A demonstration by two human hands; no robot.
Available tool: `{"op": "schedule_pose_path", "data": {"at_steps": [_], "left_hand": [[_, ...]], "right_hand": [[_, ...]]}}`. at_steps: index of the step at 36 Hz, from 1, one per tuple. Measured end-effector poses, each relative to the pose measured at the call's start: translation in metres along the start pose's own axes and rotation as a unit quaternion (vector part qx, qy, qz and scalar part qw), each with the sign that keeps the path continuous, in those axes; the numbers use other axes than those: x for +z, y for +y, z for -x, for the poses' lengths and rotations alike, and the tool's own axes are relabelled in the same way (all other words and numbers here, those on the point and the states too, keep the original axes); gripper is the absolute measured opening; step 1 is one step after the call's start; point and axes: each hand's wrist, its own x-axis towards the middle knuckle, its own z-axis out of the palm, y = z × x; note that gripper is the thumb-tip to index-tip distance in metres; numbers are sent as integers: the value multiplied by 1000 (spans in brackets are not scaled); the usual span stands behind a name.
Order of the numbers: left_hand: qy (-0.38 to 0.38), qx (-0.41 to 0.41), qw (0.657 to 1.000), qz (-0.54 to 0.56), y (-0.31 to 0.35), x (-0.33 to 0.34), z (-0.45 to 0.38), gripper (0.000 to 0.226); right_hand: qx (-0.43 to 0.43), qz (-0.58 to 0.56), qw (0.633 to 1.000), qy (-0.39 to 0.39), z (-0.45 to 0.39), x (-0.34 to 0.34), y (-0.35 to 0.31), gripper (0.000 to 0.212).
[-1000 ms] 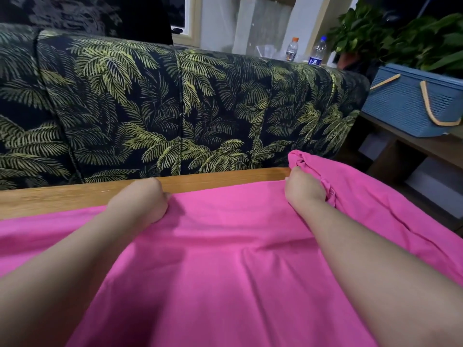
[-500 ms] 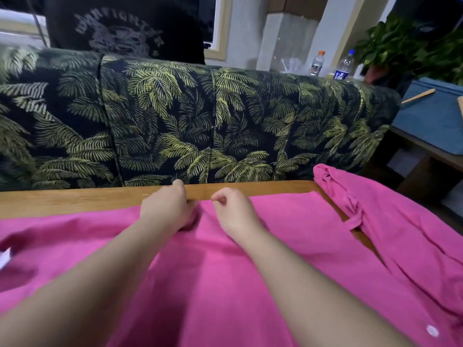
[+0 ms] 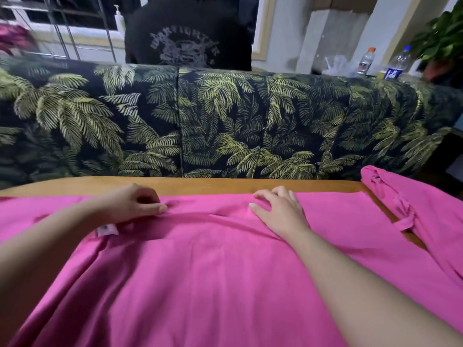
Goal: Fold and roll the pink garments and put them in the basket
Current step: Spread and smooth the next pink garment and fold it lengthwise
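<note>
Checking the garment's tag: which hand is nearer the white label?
Left. The left hand grips pink garment just above the white label; the right hand rests well off to its right.

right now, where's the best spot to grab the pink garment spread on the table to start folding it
Probably the far edge of the pink garment, along the wooden table rim. It lies flat and straight there, so pinch it from above at two spaced points. The left hand already grips that edge; the right hand rests on it with fingers spread.

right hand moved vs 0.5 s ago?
Yes. The right hand has slid right along the table's far edge, away from the left hand, fingers now spread on the pink garment.
</note>
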Motion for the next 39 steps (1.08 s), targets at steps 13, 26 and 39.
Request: {"op": "schedule_pose_path", "data": {"at_steps": [13, 26, 39], "left_hand": [[23, -91, 991, -93, -7, -8, 6, 32], [92, -135, 984, -75, -27, 4, -11, 8], [85, -232, 965, -90, -39, -3, -10, 43]], "right_hand": [[11, 25, 1000, -8, 0, 0, -3, 35], [1, 23, 1000, 3, -2, 2, -1, 36], [26, 27, 999, -7, -1, 1, -6, 38]]}}
